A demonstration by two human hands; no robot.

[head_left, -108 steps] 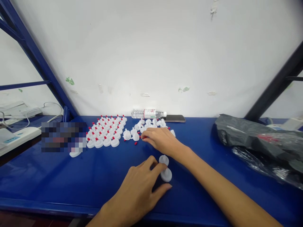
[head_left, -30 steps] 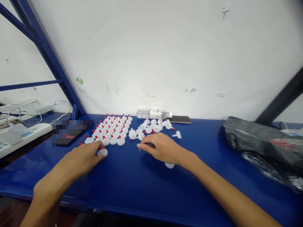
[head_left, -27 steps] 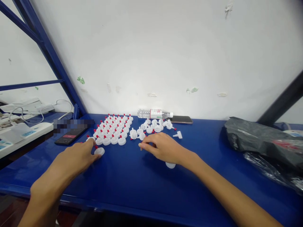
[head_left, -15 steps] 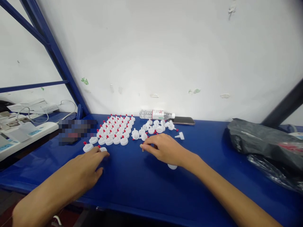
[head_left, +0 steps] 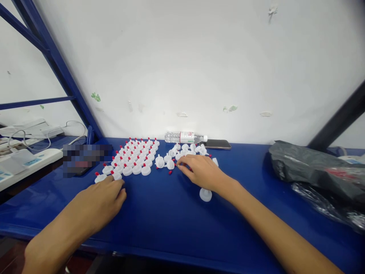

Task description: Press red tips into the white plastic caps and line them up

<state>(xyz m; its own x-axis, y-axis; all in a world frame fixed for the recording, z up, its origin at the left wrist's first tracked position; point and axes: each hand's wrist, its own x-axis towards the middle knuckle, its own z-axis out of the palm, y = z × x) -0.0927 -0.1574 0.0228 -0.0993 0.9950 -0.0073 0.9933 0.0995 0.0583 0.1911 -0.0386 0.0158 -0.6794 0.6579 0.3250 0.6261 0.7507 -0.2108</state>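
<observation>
My left hand (head_left: 105, 199) rests low over the front left of the blue table, fingers curled down and thumb drawn in. Just beyond its knuckles sits a white cap with a red tip (head_left: 116, 176); whether the fingers touch it is hidden. My right hand (head_left: 201, 171) is at the near edge of a loose pile of white nozzle caps (head_left: 182, 154). Its thumb and forefinger come together beside a small red tip (head_left: 175, 164), and what they hold is unclear. A loose red tip (head_left: 170, 172) lies left of them. Under my right wrist stands a white nozzle cap (head_left: 205, 195).
Rows of red-tipped white caps (head_left: 134, 154) stand at left. A water bottle (head_left: 185, 137) lies by the wall, with a phone (head_left: 218, 144) beside it. A grey plastic bag (head_left: 310, 167) lies at right. Power strips (head_left: 31, 163) are at far left.
My right hand has moved slightly back, leaving a red tip lying on the table. My left fingers have curled in from a more stretched pose. The view has shifted a little.
</observation>
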